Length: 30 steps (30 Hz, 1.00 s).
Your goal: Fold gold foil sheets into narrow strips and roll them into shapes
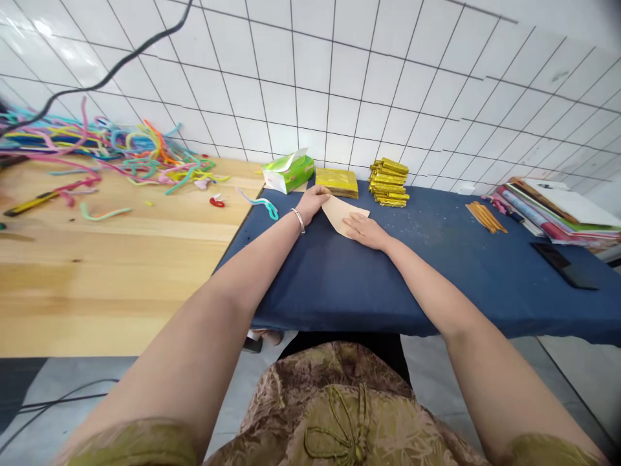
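A small cream-coloured sheet of paper (336, 212) lies at a slant on the dark blue cloth-covered table (330, 285). At its upper left corner my left hand (313, 202), with a bangle at the wrist, has its fingers closed on the paper. My right hand (367, 231) rests flat on the sheet's right side, fingers stretched out. Just behind the paper sits a stack of shiny gold sheets (337, 182). To the right of that stack is a pile of rolled gold pieces (389, 182).
A green tissue box (298, 171) stands by the tiled wall. Colourful pipe cleaners (145, 152), a yellow utility knife (32, 204) and a red clip (217, 202) lie on the wooden table at left. Rightward are brown sticks (486, 217), stacked books (557, 210) and a phone (565, 265).
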Motion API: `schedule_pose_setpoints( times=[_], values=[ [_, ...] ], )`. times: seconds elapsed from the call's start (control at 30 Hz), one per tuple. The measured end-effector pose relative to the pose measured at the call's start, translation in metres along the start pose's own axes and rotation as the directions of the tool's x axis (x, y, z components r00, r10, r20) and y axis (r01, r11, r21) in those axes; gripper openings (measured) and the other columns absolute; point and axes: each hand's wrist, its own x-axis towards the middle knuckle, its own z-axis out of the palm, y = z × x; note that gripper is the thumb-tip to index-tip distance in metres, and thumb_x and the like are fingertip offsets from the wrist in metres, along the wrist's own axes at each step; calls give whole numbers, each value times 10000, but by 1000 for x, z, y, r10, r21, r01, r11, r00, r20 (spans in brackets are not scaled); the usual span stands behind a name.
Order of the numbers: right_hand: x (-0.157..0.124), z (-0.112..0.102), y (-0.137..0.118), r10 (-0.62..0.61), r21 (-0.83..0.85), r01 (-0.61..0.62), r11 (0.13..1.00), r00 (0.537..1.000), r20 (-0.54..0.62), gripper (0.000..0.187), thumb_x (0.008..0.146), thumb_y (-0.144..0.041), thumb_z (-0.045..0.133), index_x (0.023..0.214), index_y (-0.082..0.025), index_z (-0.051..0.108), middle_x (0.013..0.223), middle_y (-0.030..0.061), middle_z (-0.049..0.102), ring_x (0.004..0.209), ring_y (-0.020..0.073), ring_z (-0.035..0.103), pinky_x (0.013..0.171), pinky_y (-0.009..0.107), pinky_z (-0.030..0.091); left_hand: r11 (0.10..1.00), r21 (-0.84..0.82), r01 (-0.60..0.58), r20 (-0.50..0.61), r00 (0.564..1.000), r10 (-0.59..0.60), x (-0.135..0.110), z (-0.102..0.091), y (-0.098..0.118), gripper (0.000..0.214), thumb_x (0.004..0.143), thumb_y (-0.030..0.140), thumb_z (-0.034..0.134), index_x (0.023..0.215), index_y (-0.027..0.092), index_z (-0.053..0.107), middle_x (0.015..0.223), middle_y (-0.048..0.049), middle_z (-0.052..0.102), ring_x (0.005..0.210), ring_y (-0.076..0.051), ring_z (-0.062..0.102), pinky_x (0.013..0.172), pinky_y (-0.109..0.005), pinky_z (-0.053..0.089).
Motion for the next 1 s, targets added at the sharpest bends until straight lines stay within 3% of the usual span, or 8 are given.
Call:
schedule_pose_setpoints(
  times=[0.17, 0.23, 0.27, 0.3, 0.37, 0.43, 0.53, 1.0],
  values=[
    [6, -5, 10, -157, 0, 157, 988, 987, 18, 633, 906, -605, 294, 1428, -254, 370, 1535, 29, 268, 1407, 230, 257, 1146, 408, 184, 956, 252, -150, 234, 968, 90, -1, -15, 17, 138, 740, 169, 592, 850, 124, 663, 849, -42, 644, 837, -162, 571, 857, -292, 433],
    [8, -7, 13, -216, 3, 216, 976, 976, 17, 613, 908, -581, 312, 1414, -245, 395, 1528, 35, 286, 1400, 227, 274, 1144, 405, 192, 905, 355, -233, 382, 920, 88, -7, -12, 15, 213, 775, 216, 572, 947, 143, 672, 1006, -64, 661, 995, -195, 574, 954, -308, 398],
    [9, -7, 14, -232, 7, 232, 973, 973, 18, 605, 904, -572, 330, 1406, -244, 409, 1523, 35, 299, 1396, 227, 285, 1144, 406, 195, 805, 477, -353, 522, 851, 64, -12, -9, 12, 291, 820, 269, 527, 1070, 174, 642, 1166, -65, 623, 1125, -204, 531, 1023, -321, 353],
    [9, -8, 14, -233, 11, 233, 973, 972, 16, 597, 899, -566, 349, 1395, -243, 427, 1514, 35, 319, 1388, 228, 300, 1144, 406, 198, 769, 511, -383, 566, 824, 34, -17, -5, 8, 340, 820, 311, 540, 1124, 184, 623, 1259, -74, 581, 1207, -223, 483, 1065, -340, 313],
    [10, -9, 13, -177, 28, 177, 984, 984, -16, 593, 888, -558, 373, 1376, -232, 458, 1487, 38, 372, 1373, 228, 330, 1147, 402, 207, 718, 566, -406, 598, 801, -17, -28, 2, -2, 450, 814, 407, 558, 1212, 198, 576, 1391, -86, 480, 1336, -268, 352, 1131, -413, 194],
    [11, -9, 8, -56, 60, 62, 996, 993, -104, 606, 892, -556, 358, 1369, -199, 470, 1467, 53, 405, 1368, 224, 339, 1148, 383, 221, 513, 700, -496, 625, 773, -105, -37, 7, -11, 549, 880, 506, 421, 1338, 207, 470, 1485, -92, 354, 1401, -295, 231, 1135, -478, 131],
    [16, -7, -4, 89, 88, -69, 994, 964, -252, 646, 919, -552, 277, 1387, -137, 439, 1476, 86, 384, 1388, 215, 299, 1152, 357, 218, 336, 748, -572, 642, 752, -148, -41, 9, -17, 626, 917, 557, 275, 1424, 200, 356, 1526, -98, 267, 1415, -324, 177, 1120, -504, 125],
    [20, 19, -20, 178, -16, -181, 983, 978, -109, 744, 901, -643, 144, 1467, -181, 281, 1530, 50, 284, 1424, 224, 208, 1156, 389, 159, 280, 765, -579, 633, 757, -164, -40, 9, -16, 609, 925, 496, 231, 1473, 230, 254, 1534, -78, 253, 1414, -311, 183, 1106, -487, 152]
  ],
)
